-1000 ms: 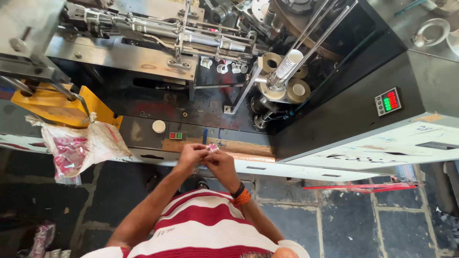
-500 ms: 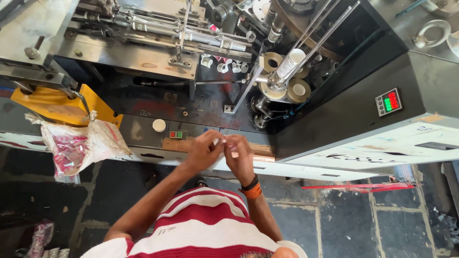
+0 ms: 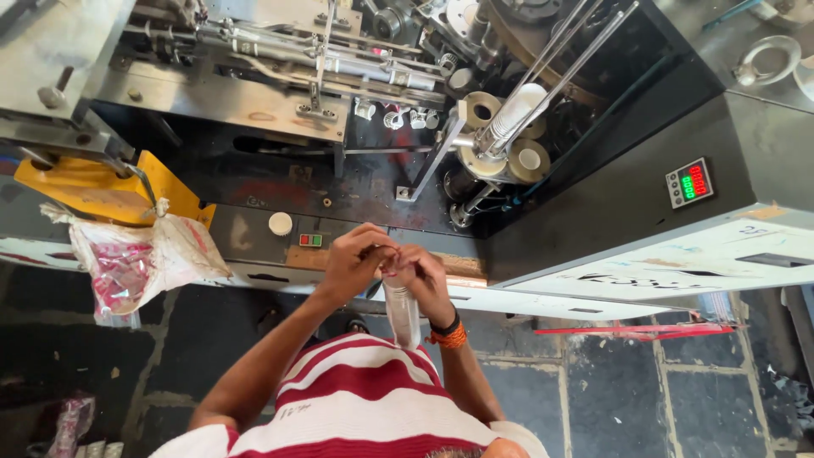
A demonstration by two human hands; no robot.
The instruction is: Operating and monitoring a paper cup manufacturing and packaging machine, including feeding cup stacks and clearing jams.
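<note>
We see both hands raised together just in front of the machine (image 3: pixel 593 212), at the near edge of its front panel. The left hand (image 3: pixel 352 263) and right hand (image 3: pixel 424 276) meet at the top end of a narrow clear plastic sleeve (image 3: pixel 402 312), which hangs straight down from the fingertips toward the striped shirt (image 3: pixel 373 399). Both hands are closed in a pinch on that top end; the fingers are curled tight, with no visible gap. What the sleeve contains we cannot tell.

Handling judgement: the sleeve looks light, thin and limp, likely slippery film that creases easily. A hold at the top rim, thumb against forefinger, seems the sound place; a grip lower down would probably crush it.

Nearby: a white round knob (image 3: pixel 281 223) and red-green switch (image 3: pixel 311 240) on the panel beside the left hand, a white bag (image 3: pixel 140 259) hanging at the machine's left end, and a stack of paper cups (image 3: pixel 519 114) between the guide rods behind.
</note>
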